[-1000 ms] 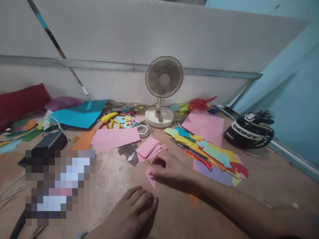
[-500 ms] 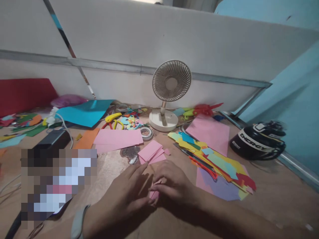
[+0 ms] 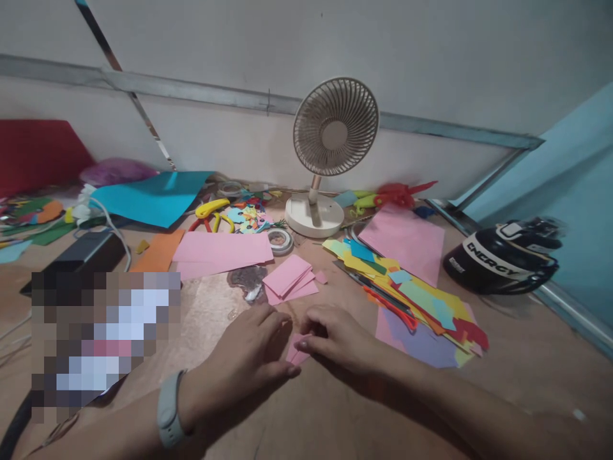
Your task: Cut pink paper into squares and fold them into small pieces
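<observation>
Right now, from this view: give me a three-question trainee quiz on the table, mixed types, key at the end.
1. Multiple choice: what colour is the small paper piece at the fingertips of the right hand?
A) blue
B) pink
C) green
2. True or false: the large turquoise paper sheet lies to the left of the round-headed white fan.
3. Fill in: the large word on the white band of the bulky black bottle is ____.

Key: 1 B; 2 true; 3 ENERGY.

Tbl w/ pink pprs, fan
</observation>
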Motion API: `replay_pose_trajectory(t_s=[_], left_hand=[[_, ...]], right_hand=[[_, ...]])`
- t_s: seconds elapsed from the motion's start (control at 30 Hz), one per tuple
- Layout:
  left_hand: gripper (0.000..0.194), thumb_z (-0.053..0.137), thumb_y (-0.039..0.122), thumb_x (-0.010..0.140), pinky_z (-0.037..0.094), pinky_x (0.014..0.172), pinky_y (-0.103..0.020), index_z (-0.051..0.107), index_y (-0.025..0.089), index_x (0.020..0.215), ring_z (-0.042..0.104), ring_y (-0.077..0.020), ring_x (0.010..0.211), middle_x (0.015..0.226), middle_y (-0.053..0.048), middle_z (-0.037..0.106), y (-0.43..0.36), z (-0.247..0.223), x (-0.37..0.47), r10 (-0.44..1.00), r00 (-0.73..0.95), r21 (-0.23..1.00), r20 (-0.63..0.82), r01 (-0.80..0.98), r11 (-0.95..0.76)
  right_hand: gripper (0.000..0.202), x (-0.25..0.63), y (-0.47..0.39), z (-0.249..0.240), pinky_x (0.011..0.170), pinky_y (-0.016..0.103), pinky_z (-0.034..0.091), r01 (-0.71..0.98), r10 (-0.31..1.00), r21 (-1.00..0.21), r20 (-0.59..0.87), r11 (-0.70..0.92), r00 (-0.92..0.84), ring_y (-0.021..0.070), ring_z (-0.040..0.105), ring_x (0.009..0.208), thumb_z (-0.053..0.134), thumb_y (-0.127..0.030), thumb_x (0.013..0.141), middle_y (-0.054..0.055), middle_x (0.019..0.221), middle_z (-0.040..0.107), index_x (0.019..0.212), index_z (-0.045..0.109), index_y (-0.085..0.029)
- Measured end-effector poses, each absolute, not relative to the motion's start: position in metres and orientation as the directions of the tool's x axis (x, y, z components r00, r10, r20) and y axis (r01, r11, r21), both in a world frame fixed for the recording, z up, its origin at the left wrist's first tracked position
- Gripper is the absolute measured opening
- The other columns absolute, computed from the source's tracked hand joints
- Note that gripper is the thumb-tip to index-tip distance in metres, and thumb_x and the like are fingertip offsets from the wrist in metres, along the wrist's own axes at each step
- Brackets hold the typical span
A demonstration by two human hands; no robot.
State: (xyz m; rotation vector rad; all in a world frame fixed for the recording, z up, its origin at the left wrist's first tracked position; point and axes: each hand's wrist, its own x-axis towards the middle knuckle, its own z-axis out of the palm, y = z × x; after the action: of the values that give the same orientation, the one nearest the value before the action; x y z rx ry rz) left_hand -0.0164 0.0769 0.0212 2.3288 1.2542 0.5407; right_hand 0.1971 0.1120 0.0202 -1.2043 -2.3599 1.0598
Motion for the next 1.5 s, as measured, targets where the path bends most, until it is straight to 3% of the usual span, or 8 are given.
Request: replay_pose_trajectory(t_s=[0.07, 0.17, 0.3, 0.47, 0.63, 1.07, 1.2, 1.5], left_hand=[[0.03, 0.071, 0.045, 0.087, 0.045, 0.071, -0.034, 0.06, 0.02, 0.099, 0.057, -0.0226, 0.086, 0.096, -0.005, 0.063, 0.077, 0.02, -0.017, 0.845, 0.508, 0.608, 0.166, 0.622, -0.493], [0.021, 0.056, 0.036, 0.098, 0.045, 0.065, -0.028, 0.063, 0.02, 0.088, 0.058, -0.0174, 0.075, 0.082, -0.002, 0.063, 0.076, 0.019, -0.02, 0.798, 0.551, 0.646, 0.245, 0.521, -0.558], [0.014, 0.057, 0.029, 0.097, 0.047, 0.063, -0.027, 0.065, 0.02, 0.089, 0.06, -0.0157, 0.072, 0.083, -0.003, 0.065, 0.077, 0.017, -0.025, 0.734, 0.524, 0.581, 0.432, 0.461, -0.671], [0.007, 0.058, 0.02, 0.089, 0.048, 0.07, -0.033, 0.062, 0.019, 0.095, 0.062, -0.0193, 0.079, 0.089, -0.006, 0.067, 0.08, 0.017, -0.028, 0.653, 0.543, 0.384, 0.528, 0.534, -0.754], [0.016, 0.048, 0.014, 0.091, 0.043, 0.065, -0.032, 0.063, 0.019, 0.093, 0.057, -0.019, 0.073, 0.081, -0.004, 0.063, 0.082, 0.021, -0.028, 0.687, 0.645, 0.346, 0.333, 0.595, -0.726], [0.02, 0.049, 0.019, 0.098, 0.044, 0.073, -0.034, 0.064, 0.018, 0.086, 0.056, -0.0194, 0.082, 0.089, -0.005, 0.064, 0.084, 0.015, -0.028, 0.706, 0.658, 0.44, 0.261, 0.57, -0.694], [0.021, 0.045, 0.016, 0.099, 0.048, 0.073, -0.034, 0.065, 0.017, 0.093, 0.061, -0.0203, 0.083, 0.092, -0.006, 0.067, 0.08, 0.015, -0.028, 0.671, 0.697, 0.377, 0.252, 0.568, -0.732], [0.021, 0.043, 0.01, 0.098, 0.054, 0.081, -0.038, 0.062, 0.013, 0.107, 0.062, -0.0226, 0.087, 0.096, -0.008, 0.067, 0.068, 0.007, -0.034, 0.539, 0.787, 0.241, 0.302, 0.484, -0.841]], right_hand=[[0.011, 0.198, 0.108, 0.02, 0.072, 0.028, 0.043, 0.467, 0.75, -0.726, 0.103, 0.506, -0.653, 0.0158, 0.059, 0.079, 0.069, -0.025, 0.089, 0.0, 0.081, 0.067, 0.08, 0.065, -0.02], [0.013, 0.199, 0.101, 0.024, 0.078, 0.033, 0.045, 0.342, 0.612, -0.565, 0.4, 0.751, -0.683, 0.0183, 0.06, 0.083, 0.062, -0.033, 0.096, 0.003, 0.086, 0.069, 0.093, 0.066, -0.02], [0.02, 0.2, 0.102, 0.022, 0.076, 0.033, 0.047, 0.27, 0.507, -0.445, 0.594, 0.854, -0.625, 0.0198, 0.06, 0.089, 0.062, -0.035, 0.096, 0.007, 0.096, 0.069, 0.108, 0.063, -0.02], [0.016, 0.202, 0.107, 0.01, 0.069, 0.035, 0.042, 0.281, 0.298, -0.135, 0.658, 0.95, -0.692, 0.0186, 0.06, 0.076, 0.051, -0.014, 0.096, 0.006, 0.086, 0.071, 0.101, 0.064, -0.021], [0.024, 0.202, 0.105, 0.005, 0.068, 0.038, 0.039, 0.293, 0.231, 0.041, 0.514, 0.955, -0.826, 0.0204, 0.056, 0.072, 0.044, -0.008, 0.094, 0.007, 0.081, 0.069, 0.094, 0.065, -0.018], [0.018, 0.2, 0.11, -0.003, 0.075, 0.033, 0.036, 0.347, 0.47, -0.334, 0.431, 0.876, -0.77, 0.0175, 0.055, 0.079, 0.053, -0.025, 0.1, 0.003, 0.086, 0.068, 0.088, 0.066, -0.021], [0.019, 0.196, 0.11, -0.003, 0.079, 0.034, 0.037, 0.372, 0.556, -0.462, 0.369, 0.805, -0.744, 0.0194, 0.054, 0.085, 0.052, -0.028, 0.1, 0.004, 0.088, 0.065, 0.088, 0.064, -0.019], [0.014, 0.189, 0.107, -0.004, 0.08, 0.034, 0.038, 0.451, 0.639, -0.503, 0.299, 0.737, -0.709, 0.0211, 0.048, 0.086, 0.053, -0.022, 0.098, 0.005, 0.088, 0.058, 0.085, 0.054, -0.018]])
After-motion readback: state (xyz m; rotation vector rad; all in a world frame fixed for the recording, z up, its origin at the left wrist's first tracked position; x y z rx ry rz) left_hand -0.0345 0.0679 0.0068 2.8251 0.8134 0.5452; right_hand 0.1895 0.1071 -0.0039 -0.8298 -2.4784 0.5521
